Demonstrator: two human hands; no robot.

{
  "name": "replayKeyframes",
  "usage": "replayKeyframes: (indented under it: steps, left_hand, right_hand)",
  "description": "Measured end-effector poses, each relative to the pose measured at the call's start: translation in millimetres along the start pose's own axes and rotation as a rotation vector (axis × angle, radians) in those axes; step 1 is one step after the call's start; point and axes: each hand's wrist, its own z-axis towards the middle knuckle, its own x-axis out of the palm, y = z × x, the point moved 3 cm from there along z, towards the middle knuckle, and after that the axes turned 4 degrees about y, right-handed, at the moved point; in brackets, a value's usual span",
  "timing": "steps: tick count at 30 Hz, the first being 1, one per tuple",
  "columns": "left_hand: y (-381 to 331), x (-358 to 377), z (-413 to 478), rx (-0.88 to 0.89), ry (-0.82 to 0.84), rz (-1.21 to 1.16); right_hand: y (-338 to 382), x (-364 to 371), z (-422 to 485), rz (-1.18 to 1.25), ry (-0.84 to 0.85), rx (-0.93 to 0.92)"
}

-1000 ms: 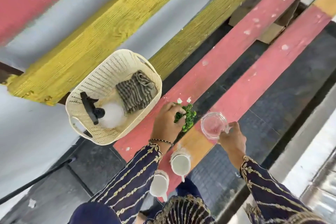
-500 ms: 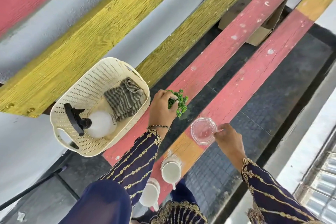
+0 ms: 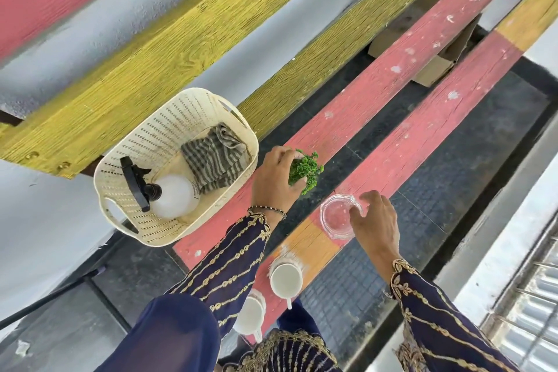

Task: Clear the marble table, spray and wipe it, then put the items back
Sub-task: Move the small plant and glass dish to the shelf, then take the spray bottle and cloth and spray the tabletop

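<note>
- Head view, looking down: a cream plastic basket [image 3: 157,130] sits on a red-painted plank [image 3: 392,69]. A spray bottle [image 3: 172,196] lies on its side in it next to a folded striped cloth [image 3: 214,160]. I'd judge that both are kept together there, ready for the spray-and-wipe step.
- Two white cups [image 3: 286,279] stand on the planks right of the basket and nearer the person, mouths up, seemingly parked off the table.
- Just right of the basket, the left hand [image 3: 276,178] grips a small green plant sprig [image 3: 305,170]. The fingers are curled round its top from above, low over the plank; I take it that it is being set down with the other cleared items.
- Further right of the basket, a clear glass dish [image 3: 335,217] rests on the next plank. The right hand [image 3: 376,220] pinches its far rim with bent fingertips, probably to place or steady it.
- No marble table shows anywhere around the basket, so the clearing stage looks nearly over, with spraying not yet begun.
</note>
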Motion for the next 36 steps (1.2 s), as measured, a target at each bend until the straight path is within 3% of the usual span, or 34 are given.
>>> replayKeyframes:
  steps: [13, 18, 28, 33, 36]
  left_hand:
    - [12, -32, -47, -0.014, -0.004, 0.008]
    - [25, -69, -83, -0.06, -0.092, -0.018]
    - [78, -149, -153, -0.226, -0.347, -0.144]
    - [116, -166, -182, -0.329, -0.376, -0.203]
    - [130, -169, -189, -0.364, -0.375, -0.211]
  right_hand:
    - [63, 13, -34, 0.03, -0.017, -0.266]
    - [111, 25, -61, 0.054, 0.004, -0.414]
    - [234, 85, -113, 0.076, 0.077, -0.879]
    - [271, 140, -113, -0.084, 0.267, -0.897]
    - [283, 157, -109, -0.109, 0.28, -0.886]
